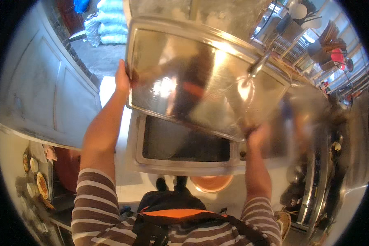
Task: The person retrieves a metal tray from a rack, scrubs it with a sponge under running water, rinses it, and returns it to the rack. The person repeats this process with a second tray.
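Observation:
A large rectangular metal tray [178,80] with a raised rim is held tilted over the sink, its shiny face mirroring my body. My left hand [122,78] grips its left edge. At the lower right corner my right hand [257,135] holds the tray, blurred; its fingers are partly hidden. A chrome faucet spout [259,64] overlaps the tray's upper right part, with a bright rippled patch below it that may be water. Beneath the tray lies the dark sink basin [184,144] with a pale rim; the tray covers its far side.
A pale door [43,80] stands at left. Stacked sacks [112,23] lie beyond the doorway. An orange-brown basin [212,183] sits on the floor under the sink's front edge. Racks with utensils [295,33] fill the upper right. Plates of food [42,186] stand at far left.

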`<action>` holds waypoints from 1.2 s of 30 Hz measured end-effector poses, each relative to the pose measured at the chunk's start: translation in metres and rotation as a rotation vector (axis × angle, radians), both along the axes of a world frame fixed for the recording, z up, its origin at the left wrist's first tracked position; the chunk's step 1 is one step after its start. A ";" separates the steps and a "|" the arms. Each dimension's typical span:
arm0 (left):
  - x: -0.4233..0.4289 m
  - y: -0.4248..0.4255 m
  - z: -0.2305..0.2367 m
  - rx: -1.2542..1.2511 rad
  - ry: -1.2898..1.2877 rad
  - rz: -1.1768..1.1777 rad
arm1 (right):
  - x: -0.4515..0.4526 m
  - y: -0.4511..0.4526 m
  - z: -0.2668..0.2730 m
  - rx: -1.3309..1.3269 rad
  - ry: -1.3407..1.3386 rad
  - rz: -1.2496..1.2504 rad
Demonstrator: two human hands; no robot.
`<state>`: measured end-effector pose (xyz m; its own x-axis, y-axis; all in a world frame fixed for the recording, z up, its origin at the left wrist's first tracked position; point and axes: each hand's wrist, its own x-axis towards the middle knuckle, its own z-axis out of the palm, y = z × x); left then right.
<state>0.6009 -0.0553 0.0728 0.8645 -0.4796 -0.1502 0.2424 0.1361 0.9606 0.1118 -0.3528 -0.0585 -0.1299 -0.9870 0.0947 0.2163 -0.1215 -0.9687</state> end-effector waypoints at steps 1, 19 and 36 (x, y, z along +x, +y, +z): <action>0.005 0.009 0.007 -0.028 0.062 0.019 | 0.013 0.007 0.001 -0.027 0.066 -0.013; 0.033 0.235 0.097 -0.169 -0.129 0.452 | 0.186 0.153 0.086 0.595 -0.304 0.299; -0.051 0.282 0.014 -0.330 -0.084 -0.047 | -0.014 0.119 0.146 0.207 -0.333 0.843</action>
<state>0.5503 0.2264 0.0871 0.8429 -0.5303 0.0908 0.1775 0.4334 0.8836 0.0974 -0.2341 0.0875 0.6488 -0.7609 -0.0069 0.4257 0.3704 -0.8256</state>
